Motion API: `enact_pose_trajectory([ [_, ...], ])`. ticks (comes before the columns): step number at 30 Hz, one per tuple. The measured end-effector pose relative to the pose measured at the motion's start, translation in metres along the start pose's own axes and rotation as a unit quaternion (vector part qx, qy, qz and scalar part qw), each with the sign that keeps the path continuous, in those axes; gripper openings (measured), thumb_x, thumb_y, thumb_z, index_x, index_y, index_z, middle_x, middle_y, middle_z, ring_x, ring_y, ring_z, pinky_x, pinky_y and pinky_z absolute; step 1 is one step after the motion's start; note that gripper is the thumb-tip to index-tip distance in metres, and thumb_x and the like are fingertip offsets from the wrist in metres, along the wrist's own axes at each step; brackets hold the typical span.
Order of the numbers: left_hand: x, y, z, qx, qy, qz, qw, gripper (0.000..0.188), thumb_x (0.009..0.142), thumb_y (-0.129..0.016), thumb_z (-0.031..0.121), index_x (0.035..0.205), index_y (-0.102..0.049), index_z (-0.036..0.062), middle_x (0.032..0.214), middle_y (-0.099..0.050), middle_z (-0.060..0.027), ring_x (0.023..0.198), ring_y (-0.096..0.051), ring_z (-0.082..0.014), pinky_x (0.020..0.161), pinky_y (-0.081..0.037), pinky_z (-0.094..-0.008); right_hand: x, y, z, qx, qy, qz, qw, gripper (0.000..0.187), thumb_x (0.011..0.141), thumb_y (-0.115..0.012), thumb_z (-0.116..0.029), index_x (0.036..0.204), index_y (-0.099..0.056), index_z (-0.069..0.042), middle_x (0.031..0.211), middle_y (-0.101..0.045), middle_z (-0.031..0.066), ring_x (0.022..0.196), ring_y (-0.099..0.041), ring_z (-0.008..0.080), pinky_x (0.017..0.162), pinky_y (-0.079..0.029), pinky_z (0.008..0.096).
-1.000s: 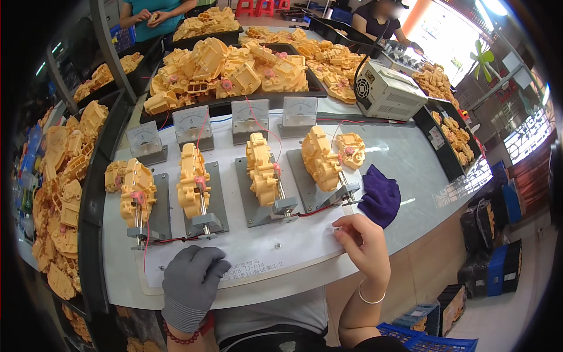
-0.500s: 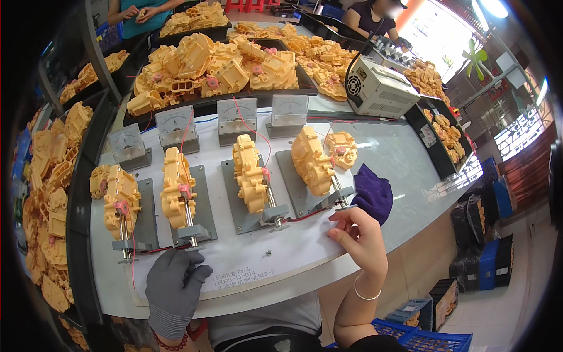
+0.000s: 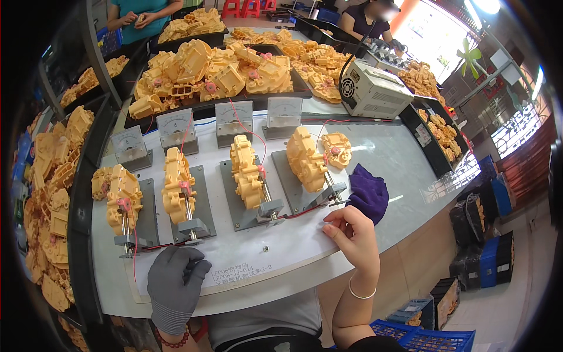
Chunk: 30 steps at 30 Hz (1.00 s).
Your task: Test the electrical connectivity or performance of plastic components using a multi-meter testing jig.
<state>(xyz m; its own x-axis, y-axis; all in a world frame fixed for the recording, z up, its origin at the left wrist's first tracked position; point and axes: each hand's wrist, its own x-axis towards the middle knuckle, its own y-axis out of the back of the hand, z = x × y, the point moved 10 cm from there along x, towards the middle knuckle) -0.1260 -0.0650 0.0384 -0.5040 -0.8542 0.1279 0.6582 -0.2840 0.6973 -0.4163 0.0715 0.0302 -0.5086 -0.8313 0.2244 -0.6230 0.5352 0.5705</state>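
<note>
Left hand (image 3: 175, 278), grey-gloved: fingers curled inward beside the thumb; whether they held anything could not be told.

Right hand (image 3: 355, 239), bare (a pale bangle (image 3: 362, 294) circled its wrist): thumb and forefinger bent, a small gap between their tips; nothing showed in their grasp.

Gearboxes, yellow, four, each on a grey stand with a metal shaft pointing toward the person. First gearbox (image 3: 124, 196): beyond the left fingers and to their left. Second gearbox (image 3: 176, 182): straight beyond them, its shaft end near. Third gearbox (image 3: 244, 170): beyond and between the two hands' fingers. Fourth gearbox (image 3: 306, 157): beyond the right fingers, slightly left, its shaft end just past their tips.

Metal piece (image 3: 266, 249), small: on the white sheet (image 3: 305, 242), between the two sets of fingers.

Cloth (image 3: 368, 193), purple, crumpled: just beyond the right fingers, to their right.

Panel meters, four: in a row farther off from the fingers than the gearboxes; the rightmost meter (image 3: 284, 112) stood beyond the fourth.
</note>
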Motion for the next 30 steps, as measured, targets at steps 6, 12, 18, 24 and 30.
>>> enact_pose_trajectory([
  [6, -0.001, 0.000, 0.000, 0.000, -0.009, 0.002, 1.000, 0.014, 0.080, -0.072, 0.013, 0.087, -0.065, 0.0026, 0.078, -0.060, -0.0099, 0.064, -0.063, -0.0200, 0.058, -0.050, -0.0311, -0.001, 0.001, -0.004, 0.001, 0.010, 0.004, 1.000, 0.012, 0.076, -0.075, -0.004, 0.083, -0.065, -0.001, 0.071, -0.055, 0.0039, 0.061, -0.051, 0.0121, 0.057, -0.043, 0.0246],
  [12, 0.000, 0.001, -0.001, -0.008, 0.003, 0.004, 1.000, 0.014, 0.079, -0.072, 0.012, 0.086, -0.065, 0.0024, 0.077, -0.060, -0.0094, 0.064, -0.063, -0.0198, 0.058, -0.051, -0.0306, 0.000, 0.001, 0.000, 0.004, -0.006, 0.005, 1.000, 0.012, 0.076, -0.076, -0.004, 0.080, -0.065, -0.001, 0.070, -0.055, 0.0034, 0.061, -0.050, 0.0115, 0.057, -0.042, 0.0245],
  [18, 0.000, -0.001, -0.001, -0.009, -0.003, 0.002, 1.000, 0.013, 0.079, -0.072, 0.011, 0.086, -0.065, 0.0022, 0.077, -0.060, -0.0094, 0.062, -0.063, -0.0193, 0.057, -0.051, -0.0299, 0.005, 0.000, 0.008, 0.030, -0.043, -0.021, 0.998, 0.013, 0.075, -0.077, -0.004, 0.080, -0.065, -0.001, 0.071, -0.059, 0.0021, 0.062, -0.050, 0.0094, 0.056, -0.042, 0.0244],
  [24, 0.000, 0.000, -0.002, -0.002, -0.002, 0.006, 1.000, 0.013, 0.079, -0.072, 0.010, 0.085, -0.065, 0.0025, 0.076, -0.059, -0.0092, 0.061, -0.062, -0.0189, 0.055, -0.050, -0.0298, 0.004, 0.000, 0.009, 0.028, -0.043, -0.017, 0.999, 0.013, 0.075, -0.077, -0.005, 0.080, -0.066, -0.001, 0.070, -0.059, 0.0012, 0.062, -0.049, 0.0088, 0.056, -0.041, 0.0237],
  [30, 0.000, 0.000, 0.001, 0.014, -0.014, 0.007, 1.000, 0.013, 0.079, -0.072, 0.011, 0.085, -0.065, 0.0027, 0.076, -0.059, -0.0088, 0.061, -0.062, -0.0188, 0.056, -0.050, -0.0302, 0.003, 0.000, 0.009, 0.020, -0.040, -0.005, 0.999, 0.014, 0.075, -0.078, -0.005, 0.079, -0.065, -0.002, 0.068, -0.056, 0.0001, 0.060, -0.047, 0.0083, 0.055, -0.039, 0.0235],
])
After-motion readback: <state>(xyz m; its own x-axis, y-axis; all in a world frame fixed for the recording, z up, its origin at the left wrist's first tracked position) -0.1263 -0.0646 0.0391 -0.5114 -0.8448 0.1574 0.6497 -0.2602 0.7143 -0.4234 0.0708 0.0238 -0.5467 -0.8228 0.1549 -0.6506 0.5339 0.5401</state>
